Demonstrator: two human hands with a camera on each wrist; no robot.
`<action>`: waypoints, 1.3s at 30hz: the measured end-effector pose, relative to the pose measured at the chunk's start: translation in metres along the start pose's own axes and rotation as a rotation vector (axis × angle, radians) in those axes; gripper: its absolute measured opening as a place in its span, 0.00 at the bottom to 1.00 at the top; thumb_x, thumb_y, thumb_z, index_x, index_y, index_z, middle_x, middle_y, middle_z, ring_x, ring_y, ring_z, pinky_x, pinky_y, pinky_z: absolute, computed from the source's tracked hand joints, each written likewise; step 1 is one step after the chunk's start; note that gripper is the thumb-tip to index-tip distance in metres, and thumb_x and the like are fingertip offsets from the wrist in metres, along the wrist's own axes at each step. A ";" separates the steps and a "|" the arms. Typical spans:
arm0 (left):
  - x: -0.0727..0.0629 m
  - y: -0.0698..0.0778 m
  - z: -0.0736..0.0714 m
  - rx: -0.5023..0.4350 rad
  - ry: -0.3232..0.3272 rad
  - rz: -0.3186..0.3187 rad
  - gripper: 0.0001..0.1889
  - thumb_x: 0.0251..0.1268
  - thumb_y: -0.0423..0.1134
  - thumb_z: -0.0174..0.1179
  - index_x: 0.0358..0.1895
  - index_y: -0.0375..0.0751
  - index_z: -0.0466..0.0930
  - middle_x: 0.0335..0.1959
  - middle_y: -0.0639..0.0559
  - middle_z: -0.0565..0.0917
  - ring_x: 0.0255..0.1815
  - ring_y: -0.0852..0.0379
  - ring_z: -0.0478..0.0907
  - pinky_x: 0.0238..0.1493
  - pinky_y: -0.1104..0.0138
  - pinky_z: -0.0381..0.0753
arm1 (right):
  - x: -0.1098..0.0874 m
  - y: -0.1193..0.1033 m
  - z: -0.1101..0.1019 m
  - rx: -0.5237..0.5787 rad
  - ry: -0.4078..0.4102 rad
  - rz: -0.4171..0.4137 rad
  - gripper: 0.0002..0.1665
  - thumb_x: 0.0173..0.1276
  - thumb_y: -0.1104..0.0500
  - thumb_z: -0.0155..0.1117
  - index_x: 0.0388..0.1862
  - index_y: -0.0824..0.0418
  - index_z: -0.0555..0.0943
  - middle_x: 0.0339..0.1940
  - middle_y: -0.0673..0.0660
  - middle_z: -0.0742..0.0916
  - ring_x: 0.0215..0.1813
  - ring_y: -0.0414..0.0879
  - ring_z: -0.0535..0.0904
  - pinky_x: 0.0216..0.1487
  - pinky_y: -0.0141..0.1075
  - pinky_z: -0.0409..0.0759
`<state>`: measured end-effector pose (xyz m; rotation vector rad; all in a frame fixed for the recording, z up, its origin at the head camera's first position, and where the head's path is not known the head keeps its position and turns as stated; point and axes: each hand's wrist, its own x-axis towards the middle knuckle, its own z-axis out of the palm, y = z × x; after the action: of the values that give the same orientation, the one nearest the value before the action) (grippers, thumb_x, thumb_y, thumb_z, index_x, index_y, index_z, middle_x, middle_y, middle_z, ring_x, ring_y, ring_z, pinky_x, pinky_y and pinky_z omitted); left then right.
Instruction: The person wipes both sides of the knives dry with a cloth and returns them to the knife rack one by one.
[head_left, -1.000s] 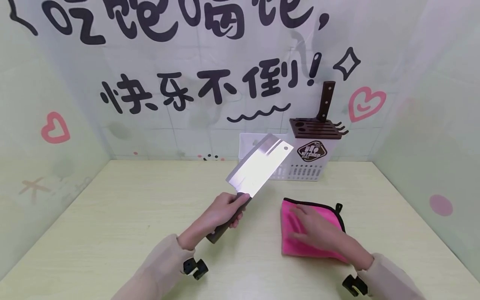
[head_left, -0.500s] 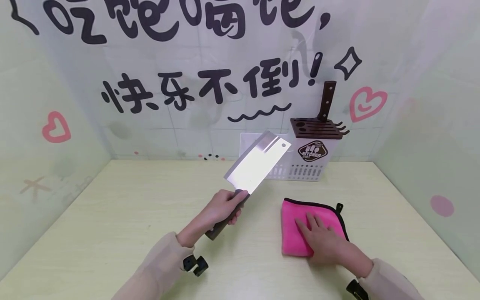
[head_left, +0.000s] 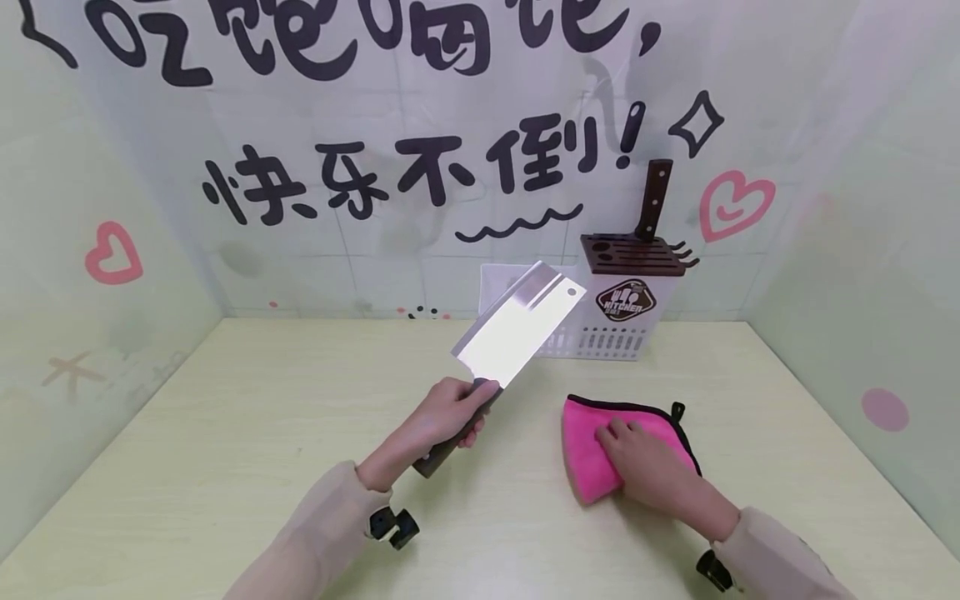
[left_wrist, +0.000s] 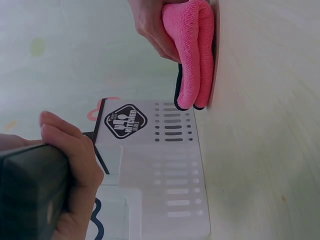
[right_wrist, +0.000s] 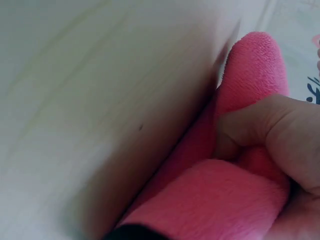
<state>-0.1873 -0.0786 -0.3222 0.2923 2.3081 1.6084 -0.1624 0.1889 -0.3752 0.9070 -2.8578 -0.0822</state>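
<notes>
In the head view my left hand [head_left: 450, 410] grips the dark handle of a cleaver [head_left: 517, 329], its broad shiny blade slanting up to the right above the table. My right hand [head_left: 648, 467] pinches a folded pink towel [head_left: 588, 454] with black edging and a small hanging loop; the cloth bunches between thumb and fingers in the right wrist view, where the thumb [right_wrist: 250, 122] presses into it. From the left wrist, the handle end [left_wrist: 32, 195] looms close, and the folded towel [left_wrist: 187, 50] stands thick at the table.
Behind the blade a white perforated rack [head_left: 615, 342] stands against the back wall, with a dark brown slotted top. One brown riveted handle [head_left: 654, 200] rises from it. Patterned walls enclose the pale wooden table [head_left: 300, 400] at the back and both sides.
My right hand came down onto the towel, then its fingers curled and gathered the cloth, pulling its near left edge inward. The left hand with the cleaver has barely shifted.
</notes>
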 end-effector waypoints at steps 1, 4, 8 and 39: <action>0.000 0.000 0.000 0.002 0.000 0.001 0.24 0.65 0.50 0.48 0.28 0.27 0.70 0.13 0.51 0.70 0.09 0.61 0.66 0.15 0.73 0.69 | 0.001 0.001 0.000 -0.005 0.009 0.002 0.26 0.40 0.70 0.66 0.43 0.71 0.74 0.35 0.62 0.77 0.35 0.54 0.74 0.39 0.44 0.75; 0.000 0.000 0.001 0.011 0.001 0.004 0.23 0.65 0.51 0.48 0.26 0.29 0.70 0.13 0.51 0.70 0.09 0.61 0.66 0.15 0.72 0.70 | 0.004 0.005 0.000 -0.013 0.028 0.002 0.22 0.40 0.70 0.64 0.39 0.69 0.76 0.32 0.60 0.78 0.34 0.52 0.74 0.38 0.44 0.75; 0.000 0.000 0.002 0.020 0.001 0.004 0.21 0.65 0.50 0.48 0.24 0.34 0.70 0.13 0.51 0.70 0.10 0.61 0.67 0.15 0.72 0.70 | 0.006 0.009 -0.001 -0.026 0.058 0.001 0.20 0.38 0.71 0.64 0.36 0.68 0.76 0.30 0.58 0.78 0.33 0.52 0.75 0.37 0.43 0.75; -0.003 -0.002 -0.002 0.050 -0.003 0.006 0.22 0.65 0.51 0.48 0.25 0.34 0.70 0.13 0.51 0.70 0.10 0.61 0.67 0.15 0.72 0.71 | 0.009 0.026 -0.020 0.207 0.441 0.292 0.24 0.34 0.69 0.71 0.34 0.70 0.73 0.28 0.60 0.75 0.29 0.51 0.71 0.27 0.44 0.75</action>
<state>-0.1851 -0.0825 -0.3228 0.3140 2.3496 1.5541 -0.1815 0.2046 -0.3516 0.4525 -2.5704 0.3992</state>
